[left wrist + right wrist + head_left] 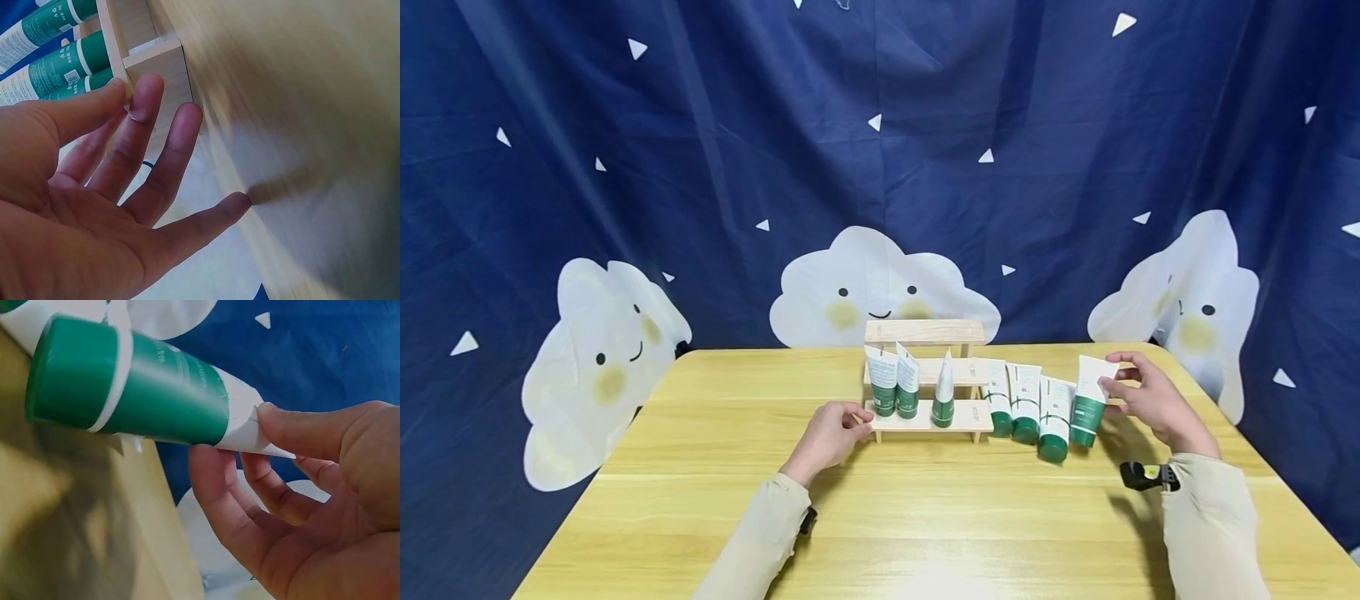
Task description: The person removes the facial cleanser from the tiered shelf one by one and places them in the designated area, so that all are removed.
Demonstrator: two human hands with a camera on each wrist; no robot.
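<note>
My right hand (1157,406) pinches a green-and-white squeeze tube (1089,400) by its white flat end, thumb on one face and fingers on the other. Its green cap points down and left, and in the right wrist view the tube (169,387) is tilted above the table. At the left end of the stepped wooden rack (923,332), my left hand (829,437) pinches the lowest step between thumb and index finger. The other left fingers (178,140) are spread loosely. Three tubes (883,387) stand cap down on that step, with a gap before the third tube (943,396).
Three more tubes lie in a row right of the rack, caps toward me; the nearest is the white-and-green tube (1055,417). A wooden table (880,508) carries everything. Behind it hangs a dark blue curtain (820,167) with clouds and white triangles.
</note>
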